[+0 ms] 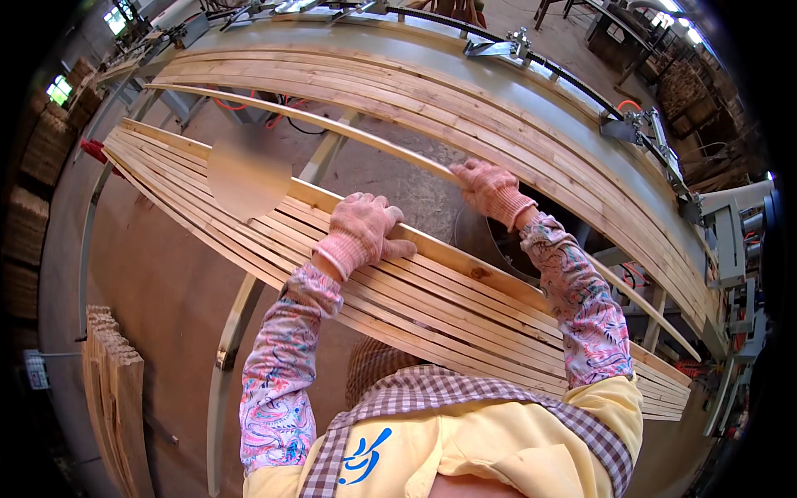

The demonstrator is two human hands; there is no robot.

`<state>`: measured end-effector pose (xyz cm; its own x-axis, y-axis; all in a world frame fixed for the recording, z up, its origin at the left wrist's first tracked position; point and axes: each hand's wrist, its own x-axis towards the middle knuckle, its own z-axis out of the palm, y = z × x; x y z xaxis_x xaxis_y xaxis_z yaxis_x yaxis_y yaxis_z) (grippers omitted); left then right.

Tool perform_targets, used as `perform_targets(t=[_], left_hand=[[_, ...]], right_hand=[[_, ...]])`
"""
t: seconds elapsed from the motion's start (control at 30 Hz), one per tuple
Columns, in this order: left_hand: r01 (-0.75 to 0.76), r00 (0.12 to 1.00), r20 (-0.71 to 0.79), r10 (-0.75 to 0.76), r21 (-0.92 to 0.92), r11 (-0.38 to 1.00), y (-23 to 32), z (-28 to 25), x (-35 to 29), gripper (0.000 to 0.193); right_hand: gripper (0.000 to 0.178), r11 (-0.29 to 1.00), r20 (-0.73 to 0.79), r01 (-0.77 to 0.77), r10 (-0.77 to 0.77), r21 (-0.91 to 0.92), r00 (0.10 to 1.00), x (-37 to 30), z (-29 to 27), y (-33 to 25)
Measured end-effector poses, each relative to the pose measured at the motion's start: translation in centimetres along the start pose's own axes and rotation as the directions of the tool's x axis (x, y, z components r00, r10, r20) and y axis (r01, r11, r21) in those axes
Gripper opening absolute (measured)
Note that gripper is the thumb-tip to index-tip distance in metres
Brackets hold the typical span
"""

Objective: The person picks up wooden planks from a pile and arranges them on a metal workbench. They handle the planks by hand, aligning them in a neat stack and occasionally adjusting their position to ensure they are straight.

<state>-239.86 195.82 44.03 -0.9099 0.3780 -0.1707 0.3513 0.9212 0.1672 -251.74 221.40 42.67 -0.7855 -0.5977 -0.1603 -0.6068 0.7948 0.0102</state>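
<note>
My left hand [362, 227], in a pink knit glove, grips the far strip [477, 267] of a row of long wooden strips [390, 286]. This strip stands on edge, taller than the others, with my fingers over its top and my thumb toward the row. In the gap beyond, my right hand [491, 192], gloved alike, is closed around a single thin wooden strip [357, 137]. That strip slants from far left to near right, apart from the near row. A round blurred patch hides part of the row at left.
Across the gap, more long strips [398, 90] lie side by side on a grey machine bed [332, 37] with metal clamps [506, 46]. Support bars [232, 324] run beneath the near row. Grooved boards [116, 398] stand upright at lower left. Stacked wood lines the left side.
</note>
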Motion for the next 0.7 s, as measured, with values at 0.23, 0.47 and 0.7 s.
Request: perform_targets(t=[0.23,0.47,0.7], left_hand=[[-0.116,0.893,-0.444,0.077,-0.062,0.991,0.6,1.6,-1.5,0.058],[0.119,0.990,-0.064,-0.122,-0.061,0.991,0.1,2.1,2.4,0.055],[0.169,0.985,-0.014,-0.173,-0.142,0.975,0.0,1.6,2.8,0.052]], right_hand=[[0.043,0.859,0.085,0.160,-0.229,0.486,0.970,-4.4,0.9,-1.0],[0.052,0.929,0.097,0.180,-0.222,0.322,0.970,-0.9,-0.3,-1.3],[0.039,0.787,-0.311,-0.267,0.100,-0.557,0.945,6.4,4.9,5.0]])
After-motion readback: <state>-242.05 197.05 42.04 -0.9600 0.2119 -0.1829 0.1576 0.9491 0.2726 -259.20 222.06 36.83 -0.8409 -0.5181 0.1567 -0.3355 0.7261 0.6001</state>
